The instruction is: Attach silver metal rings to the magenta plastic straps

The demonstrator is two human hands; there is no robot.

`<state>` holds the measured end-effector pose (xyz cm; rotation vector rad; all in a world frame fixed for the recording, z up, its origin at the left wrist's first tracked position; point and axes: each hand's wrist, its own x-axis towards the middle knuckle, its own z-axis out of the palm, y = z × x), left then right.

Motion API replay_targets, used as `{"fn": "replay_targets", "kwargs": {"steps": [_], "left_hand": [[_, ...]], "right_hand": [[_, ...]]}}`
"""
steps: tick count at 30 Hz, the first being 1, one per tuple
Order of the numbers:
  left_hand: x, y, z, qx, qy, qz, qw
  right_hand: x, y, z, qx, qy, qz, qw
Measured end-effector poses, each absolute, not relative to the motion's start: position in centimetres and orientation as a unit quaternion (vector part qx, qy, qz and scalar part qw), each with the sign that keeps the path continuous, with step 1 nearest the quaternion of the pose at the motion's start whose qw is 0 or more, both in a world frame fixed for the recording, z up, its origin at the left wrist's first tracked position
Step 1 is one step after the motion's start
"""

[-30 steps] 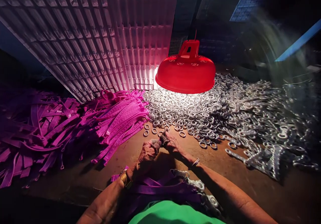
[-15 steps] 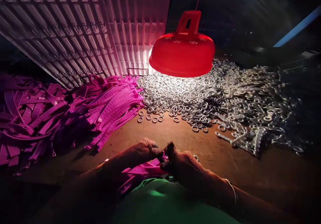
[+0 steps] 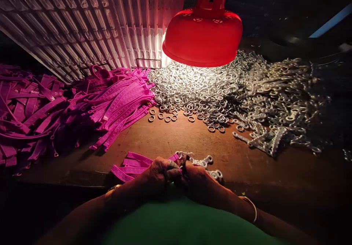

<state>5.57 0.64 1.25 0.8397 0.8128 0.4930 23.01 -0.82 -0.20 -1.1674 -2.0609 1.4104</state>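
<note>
Close together at the table's front edge, both my hands are closed. My left hand pinches a pink strap, whose end shows at the fingertips. Pressed against it is my right hand, its thumb and fingers together; what they grip is hidden in shadow. Several loose pink straps lie beside and beyond my left hand. Just past my right hand are a few silvery metal links with ringed ends, partly covered by the hand.
A large heap of pink straps spreads at the left. Metal rings are piled in the middle, with ringed metal links to their right. Above hangs a lit red lamp. A ribbed translucent panel stands behind the wooden table.
The view has tilted down slightly. The loose straps now lie flat on the table beyond my left hand, and metal links show past my right hand. Both hands stay together.
</note>
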Motion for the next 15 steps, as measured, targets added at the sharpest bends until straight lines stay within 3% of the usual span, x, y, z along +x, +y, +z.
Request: {"fn": "replay_targets", "kwargs": {"steps": [6,12,15], "left_hand": [[5.9,1.1,0.0,0.316,0.398,0.226,0.831],[6.3,3.0,0.3,0.343,0.363,0.213,0.84],[6.9,4.1,-0.5,0.443,0.376,0.185,0.793]], "right_hand": [[22.8,0.8,0.4,-0.408,-0.795,0.441,0.087],[24.1,3.4,0.9,-0.37,-0.841,0.388,0.078],[25.4,4.0,0.1,-0.391,-0.854,0.338,0.068]]}}
